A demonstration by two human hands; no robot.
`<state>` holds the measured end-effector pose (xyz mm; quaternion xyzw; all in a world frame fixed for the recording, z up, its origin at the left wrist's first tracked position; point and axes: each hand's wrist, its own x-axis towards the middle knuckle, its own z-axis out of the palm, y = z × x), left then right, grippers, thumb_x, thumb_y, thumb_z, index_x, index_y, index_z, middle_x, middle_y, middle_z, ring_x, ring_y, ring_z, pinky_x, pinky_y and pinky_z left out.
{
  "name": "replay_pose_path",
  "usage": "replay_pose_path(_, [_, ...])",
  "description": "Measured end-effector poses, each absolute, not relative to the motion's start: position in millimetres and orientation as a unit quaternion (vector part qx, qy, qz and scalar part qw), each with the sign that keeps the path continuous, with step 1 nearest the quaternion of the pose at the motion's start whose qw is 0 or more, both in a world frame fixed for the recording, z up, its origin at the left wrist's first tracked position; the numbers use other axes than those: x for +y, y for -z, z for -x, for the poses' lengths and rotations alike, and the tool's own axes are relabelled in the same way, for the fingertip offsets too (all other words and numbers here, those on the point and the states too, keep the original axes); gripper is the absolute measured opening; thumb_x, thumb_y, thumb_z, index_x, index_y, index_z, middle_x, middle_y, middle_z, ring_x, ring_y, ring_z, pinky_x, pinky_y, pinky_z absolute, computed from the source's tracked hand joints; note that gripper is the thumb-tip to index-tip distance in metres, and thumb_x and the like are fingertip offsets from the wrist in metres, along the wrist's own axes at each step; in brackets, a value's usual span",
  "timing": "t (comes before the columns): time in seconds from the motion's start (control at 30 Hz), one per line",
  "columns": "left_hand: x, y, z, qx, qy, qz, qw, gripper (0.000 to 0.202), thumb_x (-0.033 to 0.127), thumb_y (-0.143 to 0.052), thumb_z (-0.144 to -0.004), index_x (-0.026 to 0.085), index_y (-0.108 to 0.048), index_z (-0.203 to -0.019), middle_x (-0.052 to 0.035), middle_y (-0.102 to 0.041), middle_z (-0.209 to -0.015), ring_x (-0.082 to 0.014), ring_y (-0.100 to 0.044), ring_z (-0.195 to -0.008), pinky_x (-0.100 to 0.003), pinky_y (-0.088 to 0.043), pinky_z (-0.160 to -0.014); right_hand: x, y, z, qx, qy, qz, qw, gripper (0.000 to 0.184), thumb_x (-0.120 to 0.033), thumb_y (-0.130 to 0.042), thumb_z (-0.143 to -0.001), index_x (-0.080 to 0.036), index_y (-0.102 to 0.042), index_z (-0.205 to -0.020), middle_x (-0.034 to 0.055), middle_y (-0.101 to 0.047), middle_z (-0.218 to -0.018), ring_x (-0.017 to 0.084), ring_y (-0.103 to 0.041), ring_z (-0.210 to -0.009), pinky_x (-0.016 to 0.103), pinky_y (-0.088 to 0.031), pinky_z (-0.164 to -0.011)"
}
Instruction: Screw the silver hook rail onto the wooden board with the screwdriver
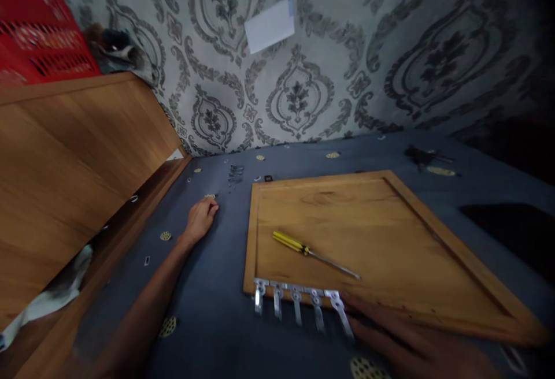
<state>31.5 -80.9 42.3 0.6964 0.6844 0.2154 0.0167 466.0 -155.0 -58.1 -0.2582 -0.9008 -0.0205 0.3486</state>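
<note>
My left hand (200,218) reaches forward and rests on the blue patterned cloth (217,321), fingers curled down over a small piece I cannot make out. My right hand (403,338) lies at the near edge of a framed wooden panel (390,240), fingers stretched flat beside a row of several metal brackets (299,301) fixed along that edge. A yellow-handled screwdriver (312,252) lies loose on the panel, apart from both hands.
A wooden cabinet (65,182) stands at the left with a red crate (39,32) on top. Small metal fittings (235,174) lie scattered on the cloth near the patterned wall (347,49). A dark object (422,156) lies far right.
</note>
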Motion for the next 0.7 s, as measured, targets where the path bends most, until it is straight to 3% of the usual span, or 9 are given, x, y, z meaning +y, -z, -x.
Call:
replay_pose_path(0.07, [-84.4,-50.4,-36.0,0.686,-0.216,-0.695,0.023,0.034,0.039,-0.063,-0.102,0.017,-0.062,-0.128,-0.0113,-0.063,-0.128,-0.0229,-0.066,-0.110,-0.044,-0.059,-0.094,-162.2,38.5,-462.3,-0.908,-0.007,0.248,0.337,0.083,-0.001,-0.043,-0.089,-0.042,-0.036,-0.160,-0.0026,-0.068,-0.138,0.023,-0.079,-0.090,0.035,-0.070,-0.068])
replay_pose_path(0.13, [-88.3,-60.3,-44.8,0.678,-0.217,-0.701,0.036,0.036,0.039,-0.064,-0.101,0.015,-0.061,-0.128,-0.0110,-0.064,-0.126,-0.0234,-0.066,-0.109,-0.044,-0.059,-0.093,-166.2,19.4,-460.0,-0.912,-0.033,0.258,0.317,0.063,0.001,-0.044,-0.092,-0.031,-0.061,-0.144,0.0016,-0.069,-0.139,0.022,-0.078,-0.098,0.033,-0.068,-0.074])
replay_pose_path(0.2, [-92.8,-70.5,-59.9,0.653,-0.214,-0.724,0.063,0.037,0.043,-0.063,-0.101,0.013,-0.063,-0.122,-0.0080,-0.065,-0.119,-0.0248,-0.066,-0.105,-0.043,-0.059,-0.091,-167.2,6.2,-458.8,-0.917,-0.057,0.268,0.289,0.051,0.003,-0.044,-0.093,-0.025,-0.072,-0.126,0.0038,-0.070,-0.137,0.020,-0.078,-0.097,0.031,-0.067,-0.077])
replay_pose_path(0.3, [-104.9,-81.4,-97.1,0.589,-0.205,-0.774,0.114,0.027,0.040,-0.049,-0.106,0.018,-0.064,-0.105,-0.0041,-0.068,-0.101,-0.0219,-0.066,-0.096,-0.035,-0.055,-0.083,-168.4,-1.5,-457.2,-0.913,-0.073,0.282,0.286,0.051,0.006,-0.047,-0.090,-0.023,-0.072,-0.123,0.0048,-0.071,-0.136,0.019,-0.078,-0.097,0.031,-0.066,-0.077])
replay_pose_path(0.43, [-127.2,-82.8,-160.2,0.471,-0.134,-0.847,0.205,0.015,0.030,-0.052,-0.103,0.021,-0.063,-0.098,-0.0008,-0.069,-0.094,-0.0176,-0.066,-0.087,-0.030,-0.051,-0.078,-172.1,-2.2,-454.8,-0.915,-0.063,0.278,0.284,0.053,0.007,-0.045,-0.086,-0.019,-0.071,-0.124,0.0092,-0.072,-0.134,0.022,-0.078,-0.090,0.033,-0.066,-0.070])
replay_pose_path(0.7, [-134.7,-84.5,-212.8,0.379,-0.028,-0.891,0.249,0.013,0.018,-0.052,-0.103,0.018,-0.057,-0.091,-0.0019,-0.064,-0.094,-0.0191,-0.063,-0.092,-0.032,-0.047,-0.083,-174.5,2.3,-452.9,-0.912,-0.049,0.289,0.288,0.052,0.004,-0.043,-0.090,-0.021,-0.068,-0.127,0.0068,-0.071,-0.136,0.020,-0.077,-0.087,0.031,-0.063,-0.069])
